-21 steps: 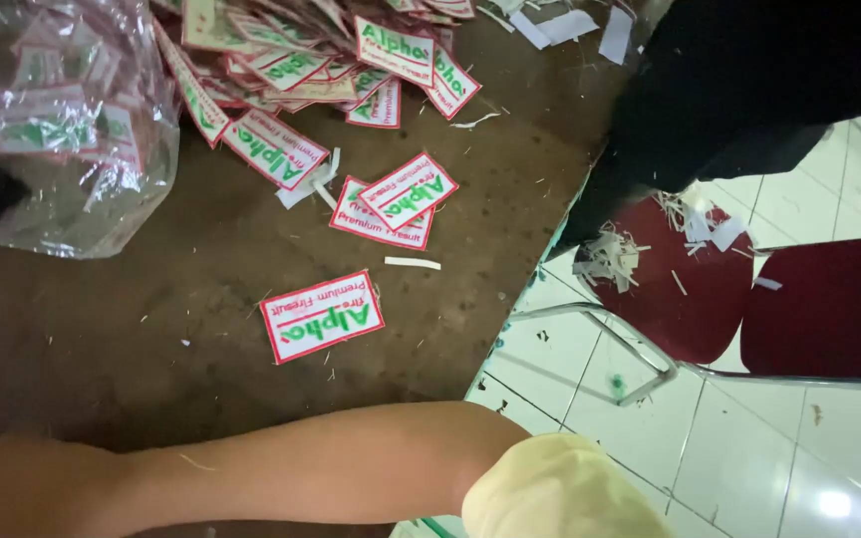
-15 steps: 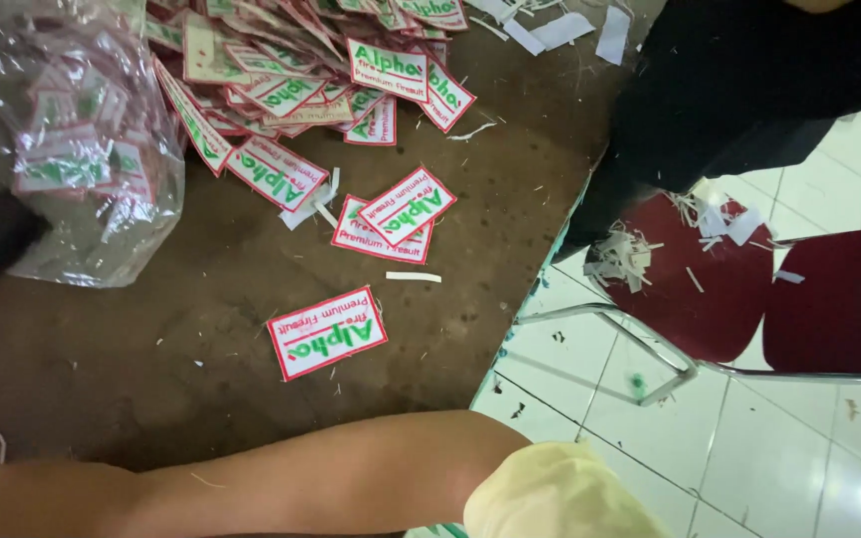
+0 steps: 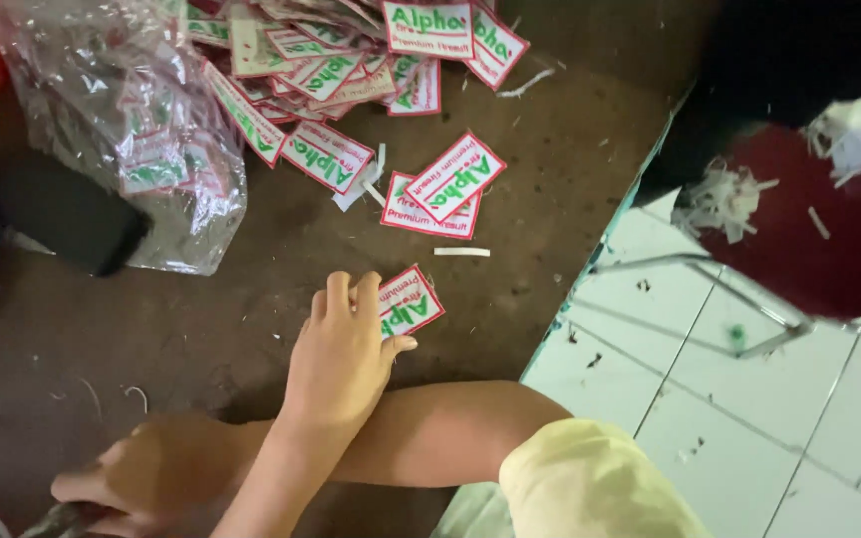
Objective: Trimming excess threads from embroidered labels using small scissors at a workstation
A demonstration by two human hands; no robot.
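A single white label (image 3: 413, 301) with a red border and green print lies on the brown tabletop (image 3: 251, 299). My left hand (image 3: 341, 354) reaches up from the bottom edge and lies on the label's left half, fingers over it and thumb at its lower edge. My right arm in a pale yellow sleeve (image 3: 590, 488) crosses under the left arm. My right hand (image 3: 112, 483) rests at the bottom left with fingers curled over something grey that I cannot make out.
A heap of the same labels (image 3: 351, 60) lies at the top, with two more (image 3: 440, 189) just above my left hand. A clear plastic bag (image 3: 142, 139) of labels sits at the left. The table edge runs diagonally at the right, beyond it white floor tiles (image 3: 729, 418) and a red stool (image 3: 809, 229).
My left hand has come into view and settled on the single label. My right arm has stayed low across the bottom, and its hand now shows at the left.
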